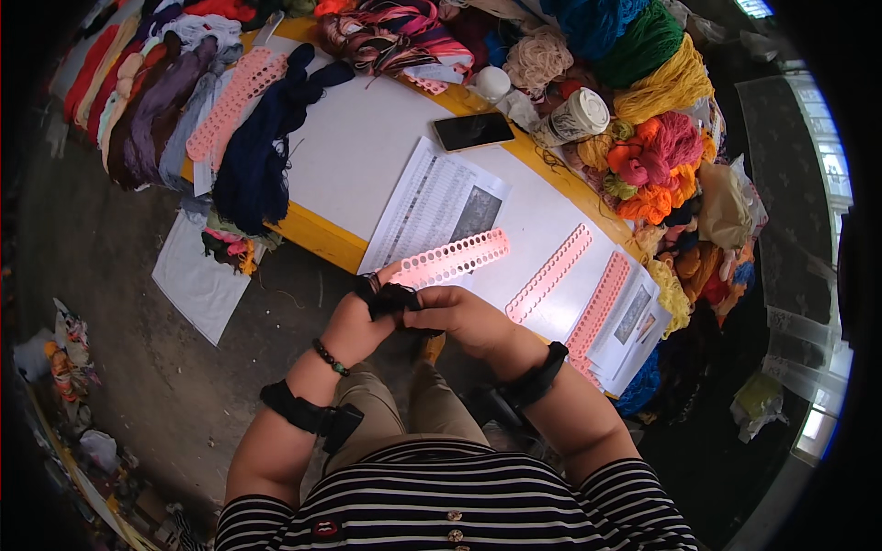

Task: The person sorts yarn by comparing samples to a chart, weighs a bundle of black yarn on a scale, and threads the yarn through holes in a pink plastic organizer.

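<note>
At the near edge of the table, my left hand (356, 329) and my right hand (462, 320) are close together, both closed on a small bunch of black yarn (395, 299). Just beyond my left fingers, a pink strip with rows of holes (455, 259) lies across a printed sheet (404, 204). Its near end meets my left fingers, and I cannot tell whether they grip it. Two more perforated pink strips rest to the right: a narrow one (549, 273) and a longer one (599, 308) partly over a second printed sheet (634, 321).
A black phone (472, 132), a lidded paper cup (574, 118) and a white round container (492, 84) stand beyond the papers. Colourful yarn heaps (657, 151) line the far right side. Navy yarn (257, 138) and another pink strip (234, 103) hang over the left edge.
</note>
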